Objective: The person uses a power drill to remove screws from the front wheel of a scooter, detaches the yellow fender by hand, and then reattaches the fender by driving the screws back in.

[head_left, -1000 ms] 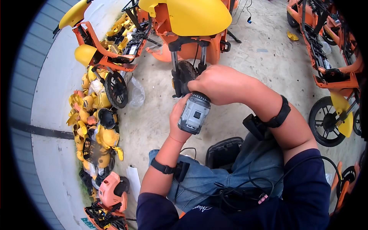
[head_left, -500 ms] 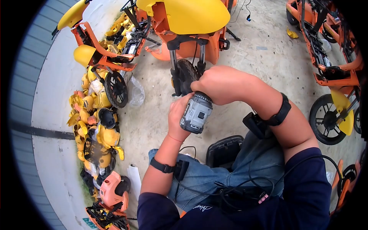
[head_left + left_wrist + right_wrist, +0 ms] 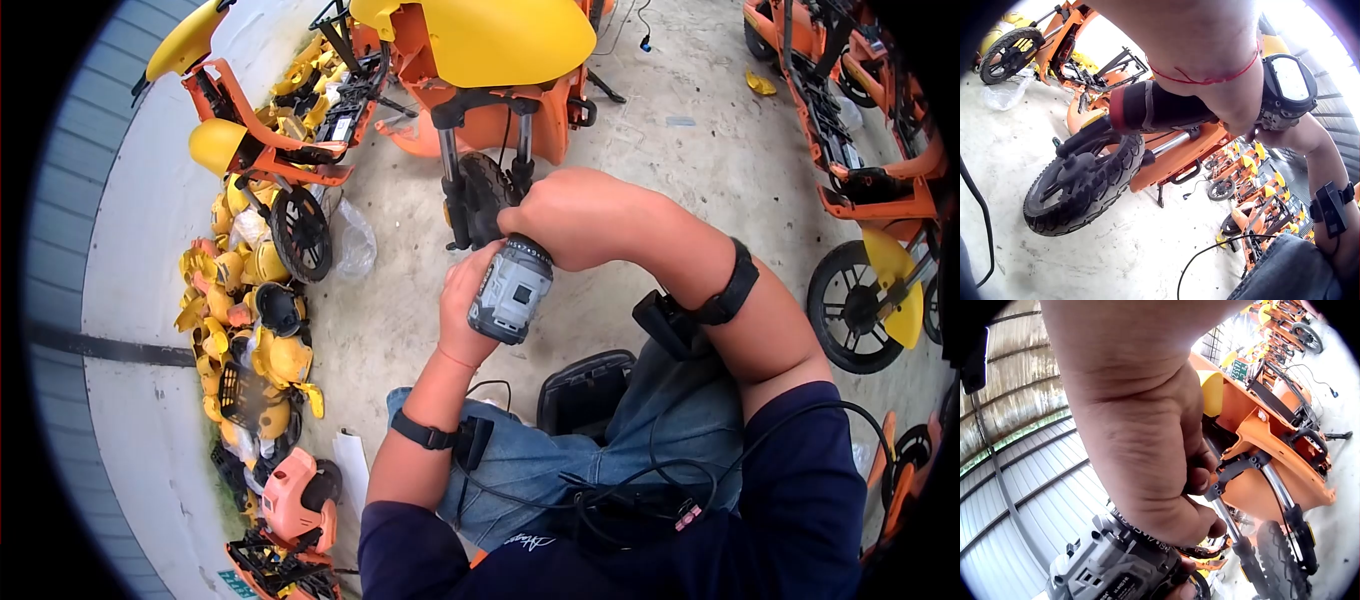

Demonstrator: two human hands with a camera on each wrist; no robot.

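Observation:
A grey and black cordless drill (image 3: 512, 292) is held in front of the knees. My left hand (image 3: 466, 300) grips its handle, and in the left wrist view the black lower end (image 3: 1166, 107) with a red band sticks out past the wrist. Bent across the front, my right hand (image 3: 575, 222) curls over the chuck end, just ahead of the numbered collar. The right wrist view has its fingertips (image 3: 1215, 529) beside the drill body (image 3: 1110, 565); the chuck is hidden under the hand. Beyond both hands stands a scooter front wheel (image 3: 488, 195) between two fork legs.
An orange scooter with a yellow front panel (image 3: 510, 45) stands ahead. Yellow shells and helmet-like parts (image 3: 265, 350) lie heaped along the left wall. More partly stripped scooters (image 3: 860, 180) line the right. A black cable (image 3: 800, 415) runs over the lap and right sleeve.
The head view has shifted slightly. Both hands stay together at the drill, the right one still curled over the chuck end.

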